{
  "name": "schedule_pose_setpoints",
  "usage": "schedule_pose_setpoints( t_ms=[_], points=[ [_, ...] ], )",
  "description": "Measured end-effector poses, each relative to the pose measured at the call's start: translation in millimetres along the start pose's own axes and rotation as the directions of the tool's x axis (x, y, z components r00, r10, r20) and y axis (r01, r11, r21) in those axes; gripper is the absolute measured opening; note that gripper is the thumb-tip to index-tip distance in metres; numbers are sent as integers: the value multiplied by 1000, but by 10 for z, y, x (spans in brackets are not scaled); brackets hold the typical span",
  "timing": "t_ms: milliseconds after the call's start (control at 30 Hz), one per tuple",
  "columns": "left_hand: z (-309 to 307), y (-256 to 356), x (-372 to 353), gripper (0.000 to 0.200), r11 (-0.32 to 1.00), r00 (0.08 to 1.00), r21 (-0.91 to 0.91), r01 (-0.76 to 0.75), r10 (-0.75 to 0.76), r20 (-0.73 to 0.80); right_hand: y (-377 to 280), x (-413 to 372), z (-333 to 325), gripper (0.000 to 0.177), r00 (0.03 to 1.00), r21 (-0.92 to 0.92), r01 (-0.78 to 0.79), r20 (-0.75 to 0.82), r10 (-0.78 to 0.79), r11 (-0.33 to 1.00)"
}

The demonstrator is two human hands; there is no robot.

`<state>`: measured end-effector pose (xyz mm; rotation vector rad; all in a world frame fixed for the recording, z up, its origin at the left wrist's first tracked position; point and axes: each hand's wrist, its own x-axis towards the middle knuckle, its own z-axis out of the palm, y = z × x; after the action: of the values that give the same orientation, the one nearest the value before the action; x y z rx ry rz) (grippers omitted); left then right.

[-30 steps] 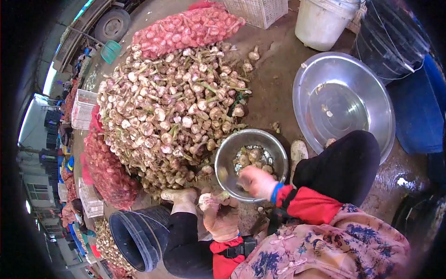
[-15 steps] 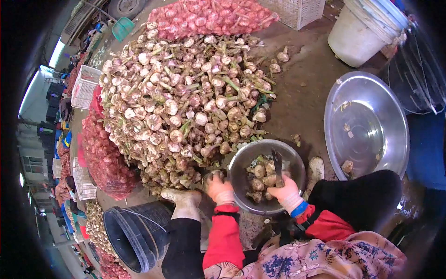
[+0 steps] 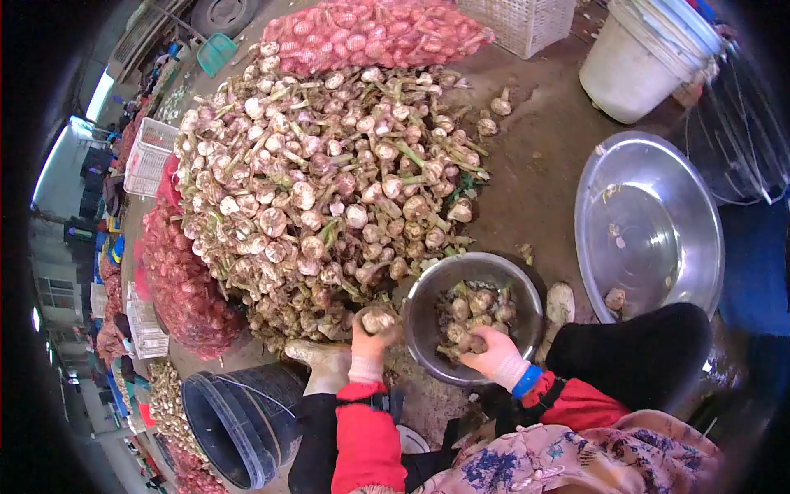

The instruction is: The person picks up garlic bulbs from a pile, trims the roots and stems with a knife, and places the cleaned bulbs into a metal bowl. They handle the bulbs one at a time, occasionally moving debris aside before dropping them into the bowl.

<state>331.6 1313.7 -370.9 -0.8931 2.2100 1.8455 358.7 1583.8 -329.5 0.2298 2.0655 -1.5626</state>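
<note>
My left hand (image 3: 369, 337) is closed around a garlic bulb (image 3: 378, 321) between the big garlic pile and the steel bowl. Over the right part of the steel bowl (image 3: 418, 360), my right hand (image 3: 492, 355) has its gloved fingers curled together. Something brownish shows at those fingertips, but I cannot make out what it is; no knife blade is visible now. Several trimmed garlic bulbs (image 3: 480, 303) lie inside the bowl. The large pile of garlic with stems (image 3: 304, 193) spreads in front of my left hand.
A wide steel basin (image 3: 650, 222) with a few scraps stands at right, below a white bucket (image 3: 638, 70). A black bucket (image 3: 243, 420) tilts at lower left. Red mesh sacks (image 3: 185, 276) and white crates (image 3: 151, 156) border the pile. My boots flank the bowl.
My left hand has moved slightly left and turned, now showing a garlic bulb. My right hand has shifted a little left and down; the knife blade that stood up from it no longer shows.
</note>
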Motion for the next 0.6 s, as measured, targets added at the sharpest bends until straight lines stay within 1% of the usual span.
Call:
schedule_pose_setpoints(
  t_ms=[33, 67, 100, 167, 200, 233, 267, 300, 333, 400, 433, 467, 500, 567, 600],
  points=[
    [32, 200, -251, 73, 990, 986, -58, -129, 134, 100, -56, -49, -13, 43, 996, -62, 92, -6, -92, 994],
    [76, 442, -521, 79, 969, 960, 35, -245, 237, 148, -111, -104, -34, 37, 957, -128, 283, -21, -288, 950],
    [129, 562, -737, 79, 968, 958, 43, -249, 239, 156, -235, -158, -87, 31, 946, -194, 324, 61, -318, 926],
    [200, 638, -1101, 81, 918, 935, 193, -347, 323, 145, -347, -272, -133, 25, 898, -295, 440, 143, -416, 848],
    [94, 544, -1164, 82, 815, 876, 328, -478, 418, 241, -373, -328, -144, 25, 900, -288, 436, 134, -415, 852],
    [126, 583, -1270, 82, 810, 873, 332, -483, 419, 248, -397, -371, -158, 24, 869, -330, 495, 207, -450, 804],
    [171, 659, -1417, 82, 943, 918, 84, -322, 289, 271, -414, -417, -177, 23, 832, -365, 554, 283, -478, 748],
    [206, 737, -1560, 83, 980, 932, -162, -113, 161, 324, -435, -467, -202, 23, 831, -360, 555, 277, -482, 750],
    [228, 806, -1683, 82, 977, 932, -187, -106, 163, 325, -461, -512, -231, 24, 800, -365, 599, 316, -510, 713],
    [284, 905, -1860, 80, 975, 933, -165, -146, 191, 306, -451, -585, -268, 27, 733, -366, 680, 369, -572, 636],
    [308, 927, -1910, 78, 972, 934, -150, -179, 216, 286, -457, -616, -292, 27, 732, -365, 681, 362, -576, 635],
    [314, 902, -1929, 79, 969, 939, 8, -246, 236, 251, -474, -647, -313, 28, 730, -379, 683, 381, -568, 624],
    [308, 887, -1952, 79, 969, 938, 12, -248, 237, 254, -488, -670, -328, 29, 727, -393, 686, 399, -558, 613],
    [312, 901, -2009, 81, 891, 906, 228, -391, 330, 264, -496, -710, -347, 28, 735, -409, 677, 420, -533, 612],
    [318, 937, -2046, 81, 890, 906, 231, -392, 330, 267, -498, -724, -353, 28, 741, -427, 669, 443, -505, 608]
  ],
)
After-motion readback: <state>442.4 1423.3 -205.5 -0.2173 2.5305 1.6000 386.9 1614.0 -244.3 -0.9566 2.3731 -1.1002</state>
